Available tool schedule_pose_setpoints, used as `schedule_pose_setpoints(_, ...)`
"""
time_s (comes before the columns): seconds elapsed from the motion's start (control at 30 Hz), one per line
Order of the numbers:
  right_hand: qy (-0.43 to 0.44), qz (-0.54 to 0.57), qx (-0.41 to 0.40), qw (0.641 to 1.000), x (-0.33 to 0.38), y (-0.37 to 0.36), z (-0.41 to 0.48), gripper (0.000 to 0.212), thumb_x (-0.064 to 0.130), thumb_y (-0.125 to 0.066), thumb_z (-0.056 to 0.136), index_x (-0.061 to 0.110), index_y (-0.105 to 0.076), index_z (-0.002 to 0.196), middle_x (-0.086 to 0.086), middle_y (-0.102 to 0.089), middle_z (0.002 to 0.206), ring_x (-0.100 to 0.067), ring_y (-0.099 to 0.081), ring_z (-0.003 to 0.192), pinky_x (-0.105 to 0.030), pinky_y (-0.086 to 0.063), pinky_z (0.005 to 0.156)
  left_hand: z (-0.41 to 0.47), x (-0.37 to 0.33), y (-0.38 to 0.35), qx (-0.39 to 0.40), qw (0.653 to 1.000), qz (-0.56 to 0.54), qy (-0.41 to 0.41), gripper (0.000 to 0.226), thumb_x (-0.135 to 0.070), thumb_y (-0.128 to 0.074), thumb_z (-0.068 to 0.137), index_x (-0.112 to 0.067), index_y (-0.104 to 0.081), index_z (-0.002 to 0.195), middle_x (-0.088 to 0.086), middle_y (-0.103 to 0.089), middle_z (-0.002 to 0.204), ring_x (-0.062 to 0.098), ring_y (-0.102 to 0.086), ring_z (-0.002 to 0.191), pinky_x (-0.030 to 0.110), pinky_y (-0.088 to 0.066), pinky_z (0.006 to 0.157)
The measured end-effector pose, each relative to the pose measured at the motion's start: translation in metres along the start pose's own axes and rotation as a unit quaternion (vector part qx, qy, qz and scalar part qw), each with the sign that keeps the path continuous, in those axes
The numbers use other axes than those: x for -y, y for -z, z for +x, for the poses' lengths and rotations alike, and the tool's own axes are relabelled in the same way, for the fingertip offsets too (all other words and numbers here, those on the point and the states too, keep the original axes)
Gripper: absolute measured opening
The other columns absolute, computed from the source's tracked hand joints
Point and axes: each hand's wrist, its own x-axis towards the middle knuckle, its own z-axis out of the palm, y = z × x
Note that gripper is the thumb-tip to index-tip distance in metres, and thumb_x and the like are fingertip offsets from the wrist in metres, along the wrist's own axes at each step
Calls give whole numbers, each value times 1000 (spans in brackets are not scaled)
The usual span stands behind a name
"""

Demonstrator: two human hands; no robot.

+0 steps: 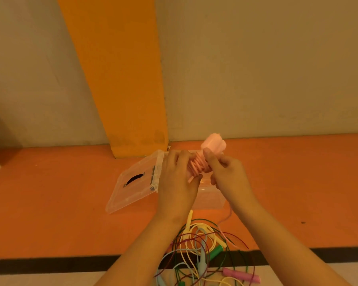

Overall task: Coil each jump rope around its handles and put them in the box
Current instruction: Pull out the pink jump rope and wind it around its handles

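**Pink rope wound above the open box**

An orange floor [50, 203] meets a beige wall [256, 69] and one orange pillar [116, 79]. One clear box [211, 197] sits mid-frame, its lid [132, 186] open. Above it, the left hand [176, 182] and right hand [227, 174] grip one pink jump rope [196, 166], coiled round its handles. At bottom centre lie loose ropes [203, 250] in four colours

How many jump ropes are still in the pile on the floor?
4, by colour, tangled in one pile nearest the camera: yellow rope, green rope, light blue rope, magenta rope. Others may be hidden in the tangle.
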Motion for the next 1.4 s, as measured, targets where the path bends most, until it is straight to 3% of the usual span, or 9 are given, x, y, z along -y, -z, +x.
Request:
schedule_pose_setpoints(0.23,-4,62,-22,998,-3,12,7,35,31,-63,90,9,-64,64,-6,-46,58,-4,-38,40,-22,-31,48,0,-5,-4,36,994,-99,-17,37,-35,-70,78,-25,-59,112,-11,-51,113,7,-51,109,17,-40,92)
schedule_pose_setpoints(0.4,37,34,1,999,-3,14,9,36,30,-56,95,18,-57,61,-7,-48,54,-5,-39,41,-26,-32,49,14,-14,6,50,937,-287,193,37,-20,-68,89,-20,-55,123,-4,-61,114,-3,-60,98,13,-50,74)
schedule_pose_setpoints(0.53,69,-1,38,997,0,12,7,34,24,-53,96,21,-54,63,2,-50,51,-1,-39,41,-21,-32,47,21,-8,15,118,879,-384,256,24,-10,-70,84,-11,-65,107,11,-71,99,19,-69,81,30,-59,67)
schedule_pose_setpoints(0.8,-28,-39,120,992,-7,17,7,29,25,-51,98,9,-65,77,-4,-64,64,-7,-48,44,-21,-36,48,11,-1,10,35,982,-137,124,50,-21,-89,64,-30,-55,100,-14,-63,101,6,-59,92,25,-49,75)
schedule_pose_setpoints(0.93,-67,-24,75,995,-10,12,7,40,33,-57,94,7,-60,63,6,-48,40,-7,-38,37,-22,-30,46,4,-8,4,-4,994,-53,99,48,-23,-85,69,-25,-52,104,-11,-58,105,9,-55,94,30,-47,73)
schedule_pose_setpoints(1.03,-81,28,49,995,-11,8,6,41,35,-59,92,9,-57,60,6,-44,43,-8,-35,38,-23,-27,44,0,-12,-1,-4,997,-2,79,48,-26,-83,71,-22,-52,106,-8,-57,108,12,-53,98,36,-46,73)
schedule_pose_setpoints(1.13,-80,71,28,994,-14,11,9,38,30,-61,91,9,-54,61,2,-42,49,-6,-30,38,-22,-24,43,6,-9,1,35,994,-66,81,49,-28,-84,69,-25,-51,105,-14,-53,107,4,-51,93,23,-44,73)
schedule_pose_setpoints(1.23,-47,90,14,995,-13,17,13,31,21,-60,93,9,-58,64,-1,-41,64,-4,-30,39,-18,-26,42,13,-10,7,51,964,-228,126,33,-28,-78,78,-24,-58,104,-10,-63,106,4,-60,93,17,-47,72)
schedule_pose_setpoints(1.4,-19,110,33,993,-12,20,14,29,23,-64,90,18,-61,62,1,-40,68,-3,-33,42,-15,-27,42,21,-11,13,117,852,-416,295,19,-24,-59,93,-16,-60,110,4,-67,106,19,-69,91,39,-58,74)
